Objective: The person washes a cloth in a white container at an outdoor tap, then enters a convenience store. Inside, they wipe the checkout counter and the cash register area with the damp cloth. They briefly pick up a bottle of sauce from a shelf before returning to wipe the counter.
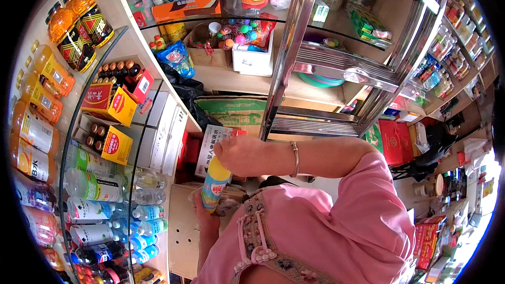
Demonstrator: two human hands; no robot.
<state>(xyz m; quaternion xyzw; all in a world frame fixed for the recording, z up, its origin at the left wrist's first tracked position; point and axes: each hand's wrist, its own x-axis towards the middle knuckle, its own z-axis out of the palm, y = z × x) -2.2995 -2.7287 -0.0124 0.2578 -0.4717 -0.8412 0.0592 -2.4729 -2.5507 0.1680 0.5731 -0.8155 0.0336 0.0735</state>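
Observation:
A yellow and light-blue bottle [214,185] stands slightly tilted in front of my chest. My right hand [231,153] is closed over its yellow upper end, the arm with a metal bangle reaching across from the right. Lower down, my left hand [204,209] is at the bottle's side, its fingers curled and partly hidden behind the bottle. A greyish crumpled cloth [228,203] shows beside the bottle's lower part. Below both hands is a brown cardboard box [181,215]; a white printed carton [209,144] lies just beyond them.
Shelves with a glass edge [62,179] on the left hold several drink bottles and small boxed packs. A metal ladder [286,47] leans ahead to the right. Behind it, a shelf carries a white bin [252,62] of colourful items. Stocked shelves line the far right.

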